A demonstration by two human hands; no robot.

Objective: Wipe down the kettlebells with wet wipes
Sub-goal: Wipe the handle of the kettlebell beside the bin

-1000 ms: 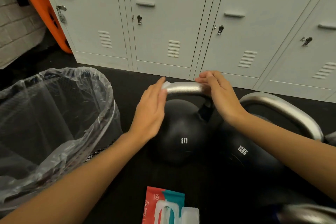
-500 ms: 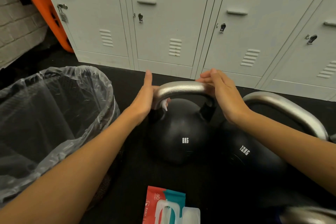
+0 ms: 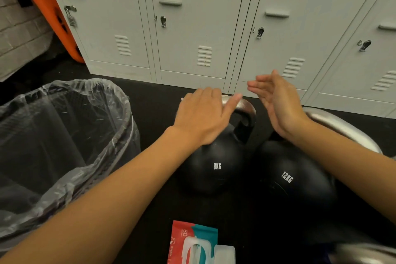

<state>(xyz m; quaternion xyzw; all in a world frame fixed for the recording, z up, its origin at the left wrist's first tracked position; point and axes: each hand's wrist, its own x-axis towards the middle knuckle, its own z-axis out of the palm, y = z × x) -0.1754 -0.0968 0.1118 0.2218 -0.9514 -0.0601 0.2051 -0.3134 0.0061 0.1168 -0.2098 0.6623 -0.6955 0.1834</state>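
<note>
Counting two kettlebells (image 3: 216, 167), one bin (image 3: 64, 135).

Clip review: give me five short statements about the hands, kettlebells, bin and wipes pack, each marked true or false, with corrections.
1. The left hand lies flat over the handle of the 8KG kettlebell. True.
2. The right hand grips the 12KG kettlebell. False: it is open, lifted above both kettlebells, holding nothing.
3. The wet wipes pack lies on the floor nearer the camera than the kettlebells. True.
4. The lined bin stands right of the kettlebells. False: it stands to their left.
5. The 12KG kettlebell is left of the 8KG one. False: it is to its right.
</note>
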